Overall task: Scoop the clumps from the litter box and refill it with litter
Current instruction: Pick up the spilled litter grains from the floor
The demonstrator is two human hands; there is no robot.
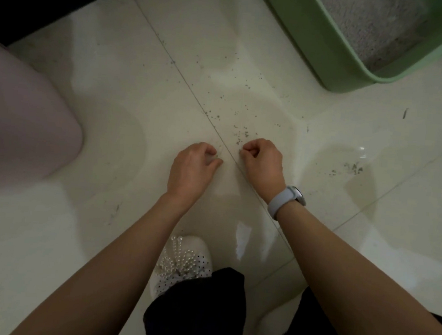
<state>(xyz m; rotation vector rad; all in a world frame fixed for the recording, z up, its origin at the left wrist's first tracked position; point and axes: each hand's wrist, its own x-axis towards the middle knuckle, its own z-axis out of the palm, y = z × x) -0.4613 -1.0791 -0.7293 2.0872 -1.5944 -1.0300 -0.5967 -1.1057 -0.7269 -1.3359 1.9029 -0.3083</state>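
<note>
Green plastic makes up the litter box (340,41), which sits far past the fingertips, up and to the right, with grey litter (366,22) inside it. Both hands are low over the pale tile floor (113,99). The left hand (191,171) has its fingers curled in, and the thumb and first finger come close at the tips; something pale and see-through seems to sit under the curled fingers, but it is too blurry to tell what it is or if the hand holds it. The right hand (263,163) also has its fingers curled in, with the thumb tip pressed to the first finger like a pinch. It may pinch a tiny grain, but it is too small to tell. A thin tile line (185,78) runs between the two hands. Just past the right fingertips lie little dark spilled grains (241,134), dotted across the floor toward the litter box. More dark specks (353,168) lie off to the right of the right hand. A pale grey watch (288,200) is on the right wrist. Below the hands is a white shoe (185,260) with small beads on it. Far to the left of the left fingers is a pale pink rounded thing (23,123).
</note>
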